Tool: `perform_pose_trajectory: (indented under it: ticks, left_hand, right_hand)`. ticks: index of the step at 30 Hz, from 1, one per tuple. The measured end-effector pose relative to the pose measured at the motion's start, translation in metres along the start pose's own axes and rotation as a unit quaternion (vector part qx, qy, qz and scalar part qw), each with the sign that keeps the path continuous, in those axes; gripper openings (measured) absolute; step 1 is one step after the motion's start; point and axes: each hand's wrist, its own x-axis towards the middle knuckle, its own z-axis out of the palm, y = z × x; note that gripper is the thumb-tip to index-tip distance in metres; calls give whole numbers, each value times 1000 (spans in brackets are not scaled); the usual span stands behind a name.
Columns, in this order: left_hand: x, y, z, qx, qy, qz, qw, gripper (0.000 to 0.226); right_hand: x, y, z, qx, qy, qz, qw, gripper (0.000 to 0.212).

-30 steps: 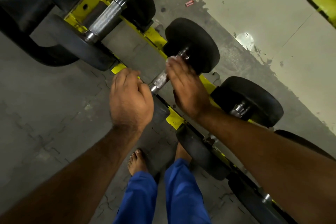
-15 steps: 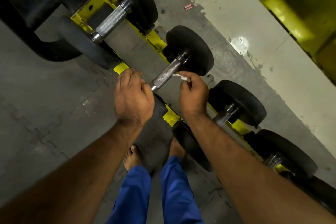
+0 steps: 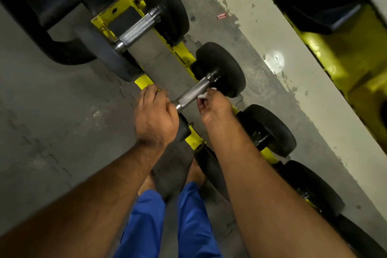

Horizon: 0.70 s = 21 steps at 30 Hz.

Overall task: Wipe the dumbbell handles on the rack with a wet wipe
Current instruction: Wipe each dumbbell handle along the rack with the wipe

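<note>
The dumbbell handle (image 3: 192, 94) sits on the yellow rack (image 3: 184, 52), near its middle. The left hand (image 3: 156, 115) curls round the near end of the dumbbell. The right hand (image 3: 215, 107) pinches a small white wet wipe (image 3: 204, 94) just beside the handle. The bar looks hard, bumpy and heavy, so it should not slip. The wipe is soft and thin. I see no words to read.
</note>
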Motion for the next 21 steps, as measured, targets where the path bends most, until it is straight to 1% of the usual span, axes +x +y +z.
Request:
perform_pose_trajectory:
  ticks: [2, 4, 6, 10, 13, 19, 21]
  left_hand:
    - [0, -1, 0, 3, 4, 7, 1000, 34]
    - [0, -1, 1, 7, 0, 10, 1000, 34]
    - [0, -1, 0, 9, -3, 12, 1000, 34]
    - [1, -3, 0, 11, -8, 16, 1000, 34]
    - [1, -3, -1, 12, -9, 17, 1000, 33]
    - [2, -4, -1, 12, -9, 25, 1000, 32]
    - [2, -4, 0, 10, -8, 25, 1000, 33]
  right_hand:
    - [-5, -9, -3, -14, -44, 25, 999, 26]
    - [-5, -19, -7, -38, -67, 38, 996, 32]
    - [-4, -25, -4, -64, -64, 35, 995, 35]
    - [6, -18, 0, -119, -25, 36, 992, 45]
    - [8, -15, 3, -122, -16, 24, 992, 39]
    - [3, -23, 4, -92, -59, 39, 993, 23]
    - [4, -28, 7, -79, -70, 44, 993, 24]
